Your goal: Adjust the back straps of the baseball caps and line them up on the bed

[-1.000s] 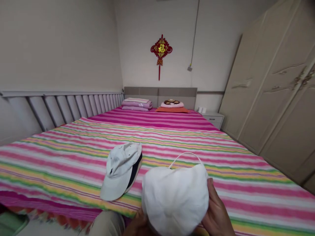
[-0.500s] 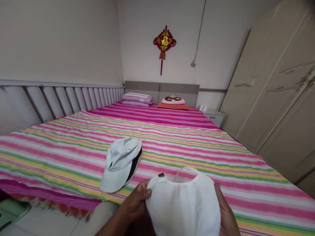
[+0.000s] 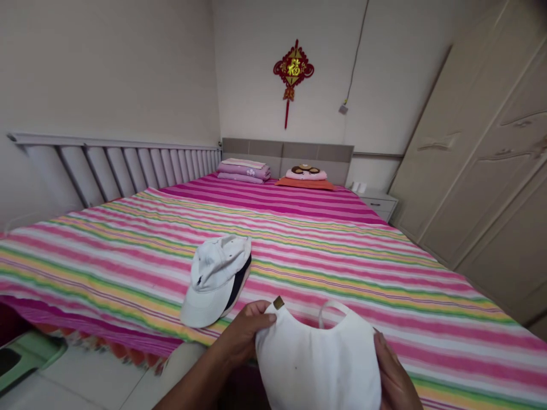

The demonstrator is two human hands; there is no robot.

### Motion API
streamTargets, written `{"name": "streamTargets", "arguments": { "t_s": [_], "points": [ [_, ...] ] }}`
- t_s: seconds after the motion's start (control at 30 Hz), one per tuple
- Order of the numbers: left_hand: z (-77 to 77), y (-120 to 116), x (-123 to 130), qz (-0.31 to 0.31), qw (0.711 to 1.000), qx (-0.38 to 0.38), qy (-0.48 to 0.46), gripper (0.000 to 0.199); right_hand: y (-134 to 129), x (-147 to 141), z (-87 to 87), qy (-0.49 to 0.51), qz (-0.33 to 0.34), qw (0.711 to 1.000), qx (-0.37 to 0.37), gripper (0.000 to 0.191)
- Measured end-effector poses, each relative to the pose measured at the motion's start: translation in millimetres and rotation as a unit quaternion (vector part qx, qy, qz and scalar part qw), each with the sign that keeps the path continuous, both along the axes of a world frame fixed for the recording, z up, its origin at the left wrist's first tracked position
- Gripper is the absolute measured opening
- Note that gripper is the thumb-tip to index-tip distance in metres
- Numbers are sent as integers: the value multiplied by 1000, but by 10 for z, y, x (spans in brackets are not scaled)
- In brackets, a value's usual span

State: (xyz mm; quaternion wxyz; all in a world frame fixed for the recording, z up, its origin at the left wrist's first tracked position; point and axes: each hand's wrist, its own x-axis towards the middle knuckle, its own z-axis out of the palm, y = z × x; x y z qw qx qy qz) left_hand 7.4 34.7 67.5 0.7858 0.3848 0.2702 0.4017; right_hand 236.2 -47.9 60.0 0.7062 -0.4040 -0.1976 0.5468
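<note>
A white cap (image 3: 318, 364) is stretched between my two hands low in the view, its curved back opening upward. A thin white strap (image 3: 333, 304) loops above its edge, and a small brass-coloured clasp (image 3: 278, 302) sticks up at the left corner. My left hand (image 3: 248, 333) pinches the cap's left corner just below the clasp, thumb in front. Along the right side, my right hand (image 3: 395, 370) grips the edge; its lower part is cut off by the frame. To the left, white caps with a dark one between them lie stacked, the top cap (image 3: 220, 265) bearing a small dark emblem.
The striped sheet (image 3: 342, 250) covers the bed. Folded purple bedding (image 3: 243, 171) and a pink pillow (image 3: 305, 173) rest by the headboard (image 3: 316, 156). A radiator (image 3: 141, 171) lines the left wall, a wardrobe (image 3: 478, 171) the right. A green stool (image 3: 34, 353) stands at lower left.
The held cap has tipped slightly, so its strap loop and brass clasp show more clearly. My left hand has risen a little. The surroundings have shifted slightly right in view.
</note>
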Motion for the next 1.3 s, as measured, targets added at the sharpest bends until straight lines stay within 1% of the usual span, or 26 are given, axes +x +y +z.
{"name": "streamTargets", "arguments": {
  "t_s": [0.07,0.13,0.2,0.27,0.33,0.47,0.53,0.63,0.73,0.87,0.97,1.03,1.17,1.3],
  "points": [
    [81,38,9,24,999,11,38,9,-40,21,52,14,44,999,-11,26],
    [161,54,26,35,998,20,48,7,-96,22,122,10,91,996,-19,30],
    [231,52,51,36,999,18,32,8,-154,8,185,-10,103,994,-17,30],
    [289,43,81,30,1000,8,0,9,-196,-9,230,-41,111,993,-4,29],
    [337,31,110,16,1000,0,-20,12,-212,-18,258,-71,132,989,14,30],
    [406,9,145,3,1000,-9,1,17,-182,-10,297,-103,202,973,41,31],
    [426,-3,152,0,1000,-6,11,17,-158,-13,323,-115,218,967,57,30],
    [439,-10,155,-14,1000,0,14,17,-135,-47,383,-116,207,967,92,30],
    [438,5,150,-24,1000,-3,10,17,-115,-86,464,-81,188,971,121,27],
    [453,40,132,-38,999,2,-5,19,-85,-86,566,-63,164,977,121,21],
    [512,42,130,-54,999,3,-3,19,-75,-60,631,-87,185,972,116,14],
    [574,27,142,-54,998,4,12,18,-75,-56,680,-100,202,967,115,11],
    [685,-12,195,-49,998,16,35,17,-49,-143,798,-124,208,965,105,17],
    [723,-37,256,-69,995,35,59,17,38,-344,875,-186,203,959,73,28]
  ]
}}
